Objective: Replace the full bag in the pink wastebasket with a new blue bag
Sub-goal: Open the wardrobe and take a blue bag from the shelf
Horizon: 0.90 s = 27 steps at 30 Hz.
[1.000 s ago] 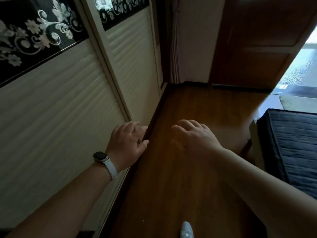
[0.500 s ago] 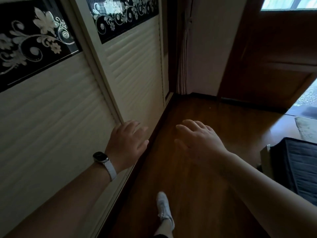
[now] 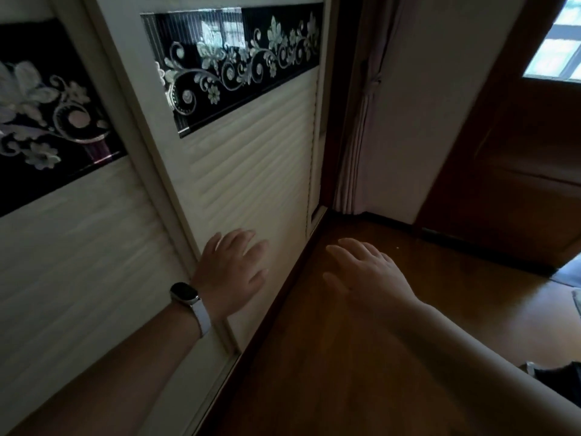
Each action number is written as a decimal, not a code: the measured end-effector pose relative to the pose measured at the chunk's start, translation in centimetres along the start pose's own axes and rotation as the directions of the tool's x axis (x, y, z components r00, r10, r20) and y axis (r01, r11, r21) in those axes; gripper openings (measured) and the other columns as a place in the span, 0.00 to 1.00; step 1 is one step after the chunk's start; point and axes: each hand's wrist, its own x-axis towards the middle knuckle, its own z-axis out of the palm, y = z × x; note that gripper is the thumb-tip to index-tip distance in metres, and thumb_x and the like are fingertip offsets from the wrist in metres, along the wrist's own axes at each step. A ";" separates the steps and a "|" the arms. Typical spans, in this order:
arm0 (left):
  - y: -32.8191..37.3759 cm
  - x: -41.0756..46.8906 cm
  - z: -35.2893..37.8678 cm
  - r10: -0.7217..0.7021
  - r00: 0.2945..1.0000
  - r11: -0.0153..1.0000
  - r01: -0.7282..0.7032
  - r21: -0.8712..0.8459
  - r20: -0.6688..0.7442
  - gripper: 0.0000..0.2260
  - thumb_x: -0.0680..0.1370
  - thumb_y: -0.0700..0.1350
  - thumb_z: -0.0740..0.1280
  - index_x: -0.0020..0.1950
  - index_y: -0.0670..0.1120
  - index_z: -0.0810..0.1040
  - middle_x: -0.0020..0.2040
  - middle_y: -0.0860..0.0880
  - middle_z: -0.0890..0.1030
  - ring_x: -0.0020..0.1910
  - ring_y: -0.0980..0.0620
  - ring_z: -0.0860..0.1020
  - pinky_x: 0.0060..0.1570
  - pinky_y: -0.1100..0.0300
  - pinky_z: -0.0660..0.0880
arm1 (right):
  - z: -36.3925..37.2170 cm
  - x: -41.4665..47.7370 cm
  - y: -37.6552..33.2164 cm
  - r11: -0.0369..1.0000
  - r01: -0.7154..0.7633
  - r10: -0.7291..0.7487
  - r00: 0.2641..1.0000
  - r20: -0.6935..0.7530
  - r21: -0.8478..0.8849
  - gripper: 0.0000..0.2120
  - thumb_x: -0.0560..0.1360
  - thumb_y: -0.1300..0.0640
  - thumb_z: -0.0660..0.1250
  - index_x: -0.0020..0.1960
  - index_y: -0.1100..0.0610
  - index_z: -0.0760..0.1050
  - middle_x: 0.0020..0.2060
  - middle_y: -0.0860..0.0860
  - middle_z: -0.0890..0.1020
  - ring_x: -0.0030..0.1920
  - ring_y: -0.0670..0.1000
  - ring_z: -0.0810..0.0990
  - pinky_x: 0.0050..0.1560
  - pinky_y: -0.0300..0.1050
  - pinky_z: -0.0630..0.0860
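While spread hands (image 3: 232, 272) (image 3: 367, 278) reach forward, sliding door (image 3: 251, 171) left

The window (image 3: 555, 55) is cut off by the top and right edges, and a dark thing (image 3: 566, 377) at the right edge of the floor (image 3: 361, 372) shows too little to name. Whether the left hand (image 3: 231, 273) touches the cupboard door (image 3: 251, 171) cannot be told.

Closet doors (image 3: 251, 184) at 10 o'clock, curtain (image 3: 358, 136) at 12, room door (image 3: 518, 184) at 2, floor (image 3: 345, 372) at 6, left hand (image 3: 232, 272) before closet doors, right hand (image 3: 367, 275) over floor
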 end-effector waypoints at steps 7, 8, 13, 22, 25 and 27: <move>-3.7 5.6 -1.4 -0.080 0.995 0.996 0.082 0.034 -0.063 0.23 0.74 0.58 0.58 0.65 0.49 0.75 0.64 0.44 0.76 0.65 0.42 0.72 0.63 0.39 0.67 | -1.3 9.2 -0.1 0.989 0.145 -0.143 0.988 -0.058 0.028 0.27 0.78 0.34 0.49 0.74 0.41 0.53 0.76 0.45 0.58 0.76 0.50 0.56 0.71 0.47 0.51; -4.2 6.2 -1.7 -0.104 0.991 0.993 0.108 0.048 -0.082 0.23 0.74 0.58 0.58 0.64 0.49 0.75 0.64 0.44 0.76 0.65 0.42 0.72 0.63 0.39 0.67 | -1.7 10.6 -0.2 0.984 0.175 -0.172 0.983 -0.060 0.042 0.27 0.78 0.34 0.50 0.75 0.41 0.53 0.76 0.46 0.58 0.76 0.50 0.55 0.71 0.47 0.51; -6.7 9.3 -3.5 -0.191 0.954 0.960 0.231 0.160 -0.233 0.21 0.75 0.56 0.61 0.64 0.47 0.76 0.65 0.43 0.76 0.66 0.41 0.71 0.65 0.40 0.64 | -3.2 17.8 -0.6 0.942 0.327 -0.321 0.943 -0.090 0.069 0.28 0.78 0.35 0.51 0.75 0.43 0.54 0.76 0.46 0.58 0.75 0.51 0.56 0.73 0.52 0.56; -7.8 14.6 -8.3 -0.312 0.864 0.805 0.462 0.373 -0.395 0.20 0.76 0.52 0.65 0.65 0.45 0.75 0.66 0.39 0.74 0.67 0.38 0.70 0.64 0.39 0.66 | -6.7 31.2 -1.3 0.726 0.687 -0.662 0.707 -0.247 0.023 0.27 0.77 0.37 0.53 0.73 0.47 0.60 0.74 0.49 0.65 0.73 0.53 0.63 0.69 0.53 0.64; -7.7 15.4 -10.4 -0.336 0.793 0.712 0.566 0.414 -0.508 0.19 0.76 0.50 0.65 0.64 0.43 0.76 0.67 0.38 0.74 0.67 0.37 0.69 0.63 0.41 0.66 | -8.2 34.6 -2.1 0.620 0.784 -0.739 0.590 -0.324 0.015 0.27 0.76 0.38 0.54 0.71 0.49 0.64 0.71 0.52 0.68 0.71 0.55 0.67 0.66 0.54 0.68; -7.7 15.5 -11.5 -0.324 0.738 0.660 0.625 0.417 -0.592 0.18 0.77 0.49 0.64 0.64 0.43 0.76 0.67 0.37 0.73 0.66 0.36 0.70 0.62 0.41 0.67 | -9.1 36.3 -2.7 0.545 0.838 -0.770 0.503 -0.392 0.004 0.26 0.76 0.40 0.57 0.70 0.52 0.67 0.70 0.53 0.70 0.69 0.56 0.68 0.65 0.55 0.69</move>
